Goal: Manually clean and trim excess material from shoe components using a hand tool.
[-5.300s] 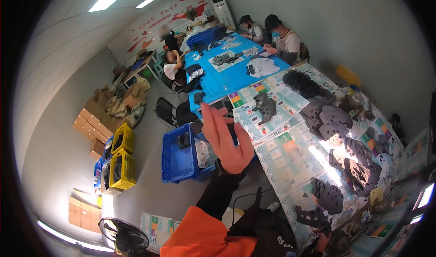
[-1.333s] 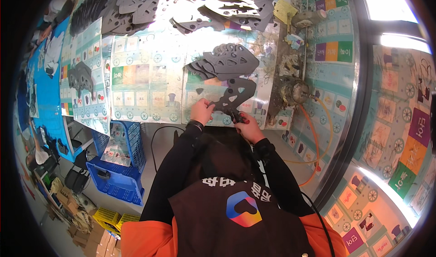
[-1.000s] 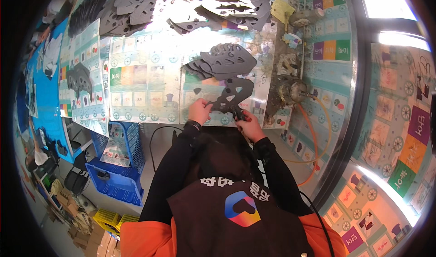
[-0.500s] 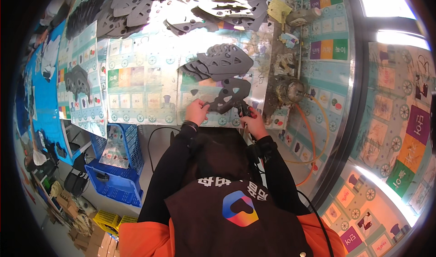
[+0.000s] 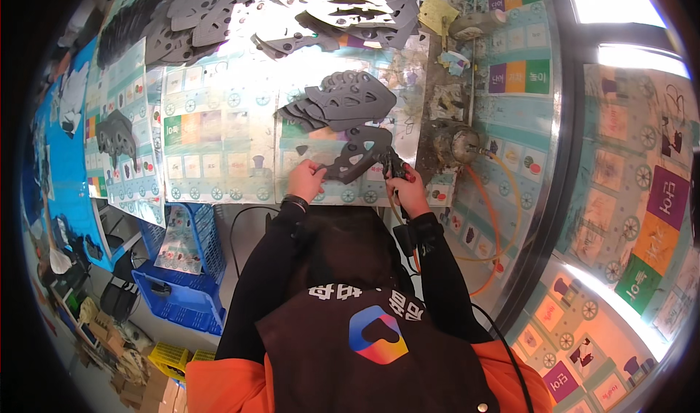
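Observation:
My left hand [image 5: 306,180] pinches the lower left end of a dark grey cut-out shoe upper piece [image 5: 378,140] with large openings, which lies at the table's near edge. In my right hand [image 5: 410,193] is a dark spray gun [image 5: 394,166], its front end at the piece's right side. The fingers wrap its handle, partly hiding it. Just beyond lies a fanned pile of similar grey pieces [image 5: 373,108].
Larger heaps of grey pieces [image 5: 211,19] cover the table's far side. A stained metal pot [image 5: 464,146] with orange and yellow hoses [image 5: 493,216] stands at the right. Another grey piece [image 5: 117,137] lies at left. Blue crates [image 5: 179,296] stand below the table's left part.
The whole view has shifted slightly, so the table appears further left. Relative to the piece, my right hand and the spray gun have moved a little right and away. My left hand keeps its pinch.

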Demonstrator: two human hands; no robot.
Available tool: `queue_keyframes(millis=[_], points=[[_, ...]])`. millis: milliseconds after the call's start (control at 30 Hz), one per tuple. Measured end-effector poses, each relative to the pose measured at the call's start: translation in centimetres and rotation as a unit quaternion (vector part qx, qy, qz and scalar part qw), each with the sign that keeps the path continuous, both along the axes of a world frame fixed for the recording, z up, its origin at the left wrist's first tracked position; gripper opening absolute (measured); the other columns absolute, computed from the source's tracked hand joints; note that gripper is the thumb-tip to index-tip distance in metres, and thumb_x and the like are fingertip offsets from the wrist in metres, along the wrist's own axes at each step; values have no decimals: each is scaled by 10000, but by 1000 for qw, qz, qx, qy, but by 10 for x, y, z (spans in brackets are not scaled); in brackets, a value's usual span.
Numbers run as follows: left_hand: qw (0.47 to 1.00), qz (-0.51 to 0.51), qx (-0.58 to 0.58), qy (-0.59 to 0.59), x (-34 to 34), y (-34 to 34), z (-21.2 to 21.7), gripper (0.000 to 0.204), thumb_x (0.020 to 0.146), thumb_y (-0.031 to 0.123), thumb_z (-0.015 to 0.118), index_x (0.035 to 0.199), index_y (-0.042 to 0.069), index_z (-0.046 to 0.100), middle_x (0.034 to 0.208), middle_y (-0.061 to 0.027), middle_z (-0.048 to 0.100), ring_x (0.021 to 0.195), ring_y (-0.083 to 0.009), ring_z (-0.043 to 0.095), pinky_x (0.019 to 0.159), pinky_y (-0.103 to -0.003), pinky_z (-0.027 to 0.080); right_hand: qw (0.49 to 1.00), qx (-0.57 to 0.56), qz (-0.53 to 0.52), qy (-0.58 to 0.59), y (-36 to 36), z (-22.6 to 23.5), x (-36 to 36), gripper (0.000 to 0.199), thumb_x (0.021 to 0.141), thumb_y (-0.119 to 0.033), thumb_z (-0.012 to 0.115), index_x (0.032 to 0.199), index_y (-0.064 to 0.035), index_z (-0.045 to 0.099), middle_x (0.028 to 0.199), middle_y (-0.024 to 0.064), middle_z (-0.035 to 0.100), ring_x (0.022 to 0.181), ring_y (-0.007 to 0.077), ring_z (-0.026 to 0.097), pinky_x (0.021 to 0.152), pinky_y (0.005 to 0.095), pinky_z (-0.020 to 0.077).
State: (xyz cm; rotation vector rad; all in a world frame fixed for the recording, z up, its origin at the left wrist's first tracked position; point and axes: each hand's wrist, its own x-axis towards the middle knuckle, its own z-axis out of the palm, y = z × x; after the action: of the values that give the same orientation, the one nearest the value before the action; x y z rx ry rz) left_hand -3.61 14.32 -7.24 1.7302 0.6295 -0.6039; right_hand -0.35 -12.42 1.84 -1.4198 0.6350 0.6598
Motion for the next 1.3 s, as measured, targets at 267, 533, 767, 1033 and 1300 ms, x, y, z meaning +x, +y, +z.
queue_keyframes(millis=[267,533,767,1033,1300], points=[[1000,-8,13,-8,1,1,1,191,897,129,704,935,-20,592,724,-103,694,478,-163,646,427,-296,467,1000,-8,-29,-10,-2,-1,10,176,795,76,590,961,16,591,757,65,599,548,156,557,526,293,442],[1000,8,0,-10,-1,3,2,188,900,126,704,929,-22,590,724,-109,693,483,-163,646,436,-295,473,1000,-11,-6,-25,-1,-3,16,167,792,7,596,956,-24,599,710,41,594,528,121,544,415,259,328],[1000,16,-12,-12,-1,3,2,183,901,122,702,927,-19,589,727,-111,694,481,-163,640,441,-297,472,1000,2,7,-24,12,2,21,164,795,2,602,957,-22,599,712,43,599,539,115,544,432,252,340],[1000,13,-10,-14,-1,5,7,182,898,119,703,916,-18,585,723,-105,693,489,-158,641,448,-300,482,1000,11,28,-4,24,1,19,147,813,-1,612,959,-11,600,749,39,600,558,121,557,455,251,358],[1000,17,-6,-16,1,3,9,172,883,123,712,890,-4,597,694,-91,683,498,-160,652,461,-304,494,1000,3,29,3,13,-4,6,136,811,40,612,938,-3,587,732,46,585,558,140,559,490,270,392]])
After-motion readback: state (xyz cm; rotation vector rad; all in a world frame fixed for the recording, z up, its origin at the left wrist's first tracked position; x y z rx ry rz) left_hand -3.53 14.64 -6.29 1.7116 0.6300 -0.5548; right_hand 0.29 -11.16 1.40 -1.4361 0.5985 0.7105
